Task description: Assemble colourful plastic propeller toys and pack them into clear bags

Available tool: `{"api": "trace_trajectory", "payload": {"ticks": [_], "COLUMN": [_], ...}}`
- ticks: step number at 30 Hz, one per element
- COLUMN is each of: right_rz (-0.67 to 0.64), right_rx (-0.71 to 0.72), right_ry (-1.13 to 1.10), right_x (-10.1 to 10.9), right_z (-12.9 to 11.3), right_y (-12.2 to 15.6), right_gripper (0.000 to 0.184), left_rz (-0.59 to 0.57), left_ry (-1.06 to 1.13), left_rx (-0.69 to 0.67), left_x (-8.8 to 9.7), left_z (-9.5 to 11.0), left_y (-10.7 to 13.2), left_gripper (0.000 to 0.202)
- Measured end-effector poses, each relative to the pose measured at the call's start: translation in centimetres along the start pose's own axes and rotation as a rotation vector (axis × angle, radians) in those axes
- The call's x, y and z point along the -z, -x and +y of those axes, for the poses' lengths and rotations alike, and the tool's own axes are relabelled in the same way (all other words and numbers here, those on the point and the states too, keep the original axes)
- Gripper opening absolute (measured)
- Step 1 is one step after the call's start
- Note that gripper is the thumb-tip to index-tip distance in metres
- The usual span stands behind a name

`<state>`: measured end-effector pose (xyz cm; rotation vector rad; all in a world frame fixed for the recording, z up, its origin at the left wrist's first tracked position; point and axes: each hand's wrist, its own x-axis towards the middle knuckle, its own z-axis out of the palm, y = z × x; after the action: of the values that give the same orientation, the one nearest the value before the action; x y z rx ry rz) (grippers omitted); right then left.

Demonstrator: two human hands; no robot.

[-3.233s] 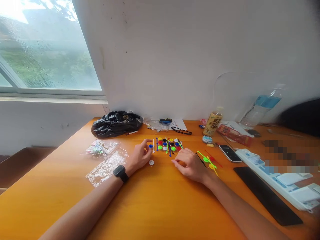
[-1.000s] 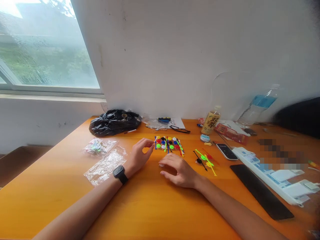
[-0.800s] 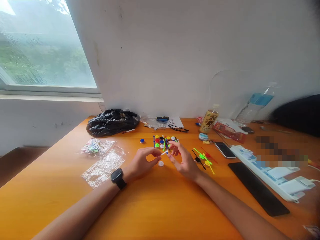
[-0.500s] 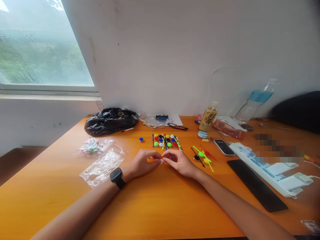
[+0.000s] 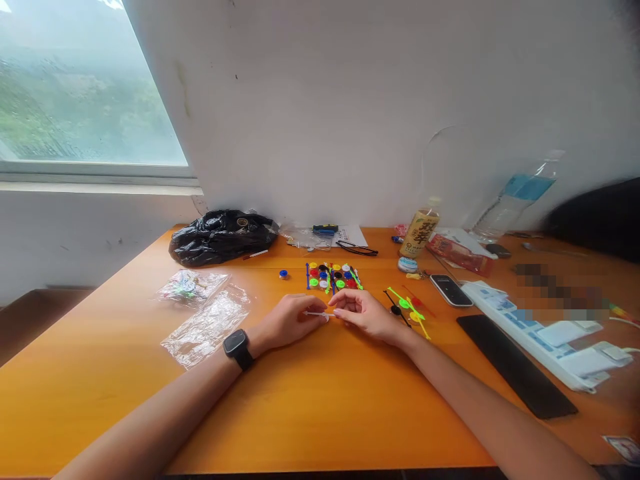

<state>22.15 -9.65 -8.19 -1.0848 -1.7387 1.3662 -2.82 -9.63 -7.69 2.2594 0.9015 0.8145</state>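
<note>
Both my hands meet at the middle of the orange table [image 5: 310, 400]. My left hand [image 5: 293, 323], with a black watch on its wrist, and my right hand [image 5: 363, 312] pinch a thin white plastic stick [image 5: 316, 313] between their fingertips. A small white disc seems to sit at the stick's right end, though it is too small to be sure. Just beyond lies a cluster of coloured discs and sticks [image 5: 333, 277]. A single blue disc [image 5: 283, 274] lies to its left. Assembled green, yellow and red pieces [image 5: 410, 311] lie right of my right hand.
Two clear plastic bags [image 5: 205, 310] lie at the left and a black plastic bag [image 5: 220, 237] at the back. A drink can [image 5: 419, 235], phone [image 5: 450, 291], white power strip [image 5: 545, 330], black pad [image 5: 515, 363] and water bottle [image 5: 520, 200] stand at the right.
My left hand took a white stick from the cluster and left the blue disc behind. Both hands drew together toward me and now hold the stick between them.
</note>
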Motion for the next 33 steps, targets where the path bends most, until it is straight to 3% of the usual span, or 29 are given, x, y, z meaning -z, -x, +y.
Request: {"api": "trace_trajectory", "payload": {"ticks": [16,21,26,33], "right_rz": [0.057,0.172,0.312,0.335], "right_rx": [0.098,0.177,0.273,0.277], "right_ry": [0.192,0.35,0.458,0.469], "right_x": [-0.6,-0.8,-0.6,-0.8], "right_z": [0.0,-0.3,-0.7,-1.0], "right_y": [0.0,0.1,0.1,0.1], "right_gripper": [0.028,0.019,0.02,0.021], "left_rz": [0.015,-0.021,-0.028,0.02], "left_ry": [-0.177,-0.271,-0.273,-0.25], "left_rx": [-0.138,-0.212,-0.188,-0.171], "left_x": [-0.2,0.0,0.1,-0.7], "left_z": [-0.3,0.6,1.1,0.8], "left_y": [0.0,-0.4,-0.4,-0.4], "left_gripper": [0.018,0.028,0.025,0.01]}}
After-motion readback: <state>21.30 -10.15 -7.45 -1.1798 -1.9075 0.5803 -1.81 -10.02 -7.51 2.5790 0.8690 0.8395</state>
